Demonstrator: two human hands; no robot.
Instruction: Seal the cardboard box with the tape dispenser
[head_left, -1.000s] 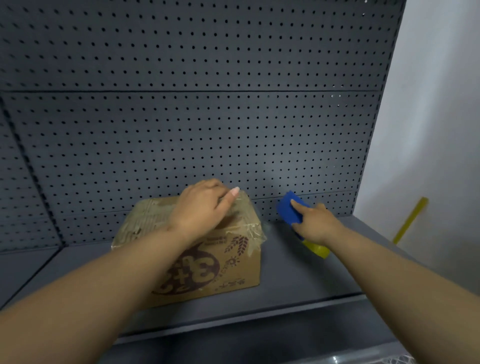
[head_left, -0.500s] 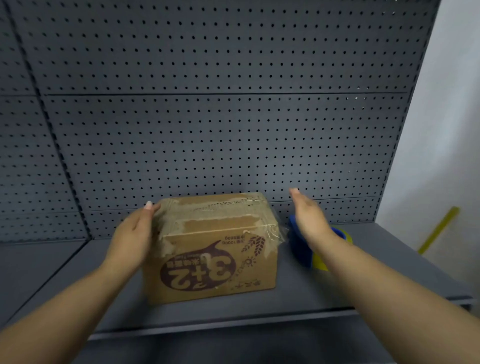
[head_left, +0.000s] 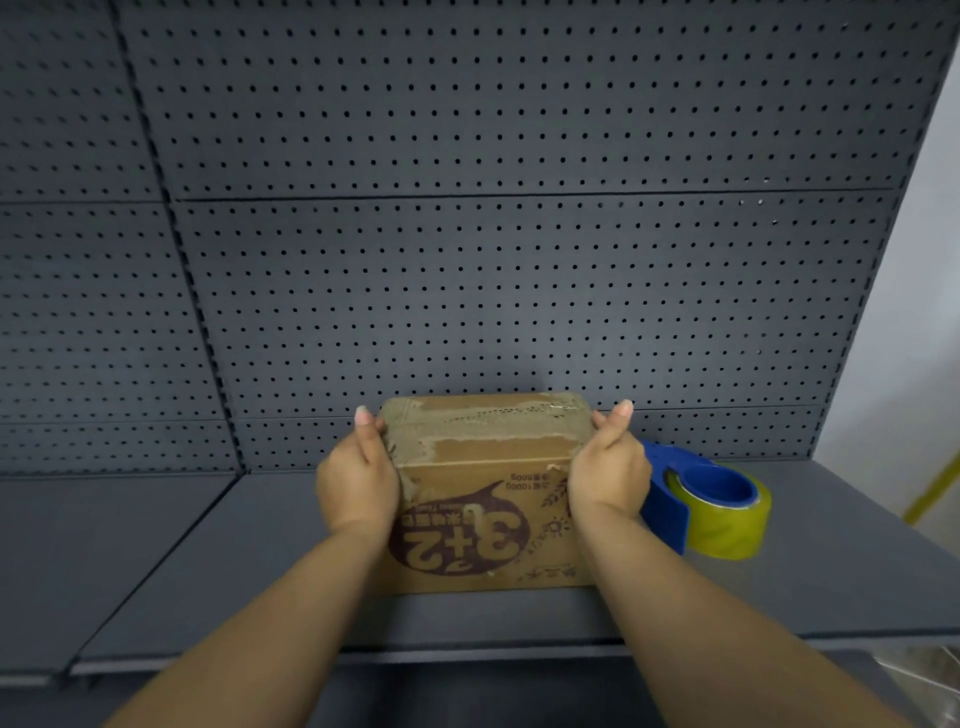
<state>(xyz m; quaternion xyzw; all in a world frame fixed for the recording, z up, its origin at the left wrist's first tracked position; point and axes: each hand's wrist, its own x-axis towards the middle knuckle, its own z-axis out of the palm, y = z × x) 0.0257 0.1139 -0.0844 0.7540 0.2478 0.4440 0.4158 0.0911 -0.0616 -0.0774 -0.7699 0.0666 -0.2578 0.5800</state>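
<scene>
We are pressing our left hand (head_left: 357, 480) and right hand (head_left: 609, 467) flat against the 2 ends of the box (head_left: 485, 491), gripping it between them, thumbs up at its top corners. Tape is already lying along its top. Just beyond our right hand, on the shelf (head_left: 156, 545), the tape dispenser (head_left: 701, 501) is sitting untouched. We judge we should be squeezing evenly, keeping the box level so the sealed flaps stay shut.
</scene>
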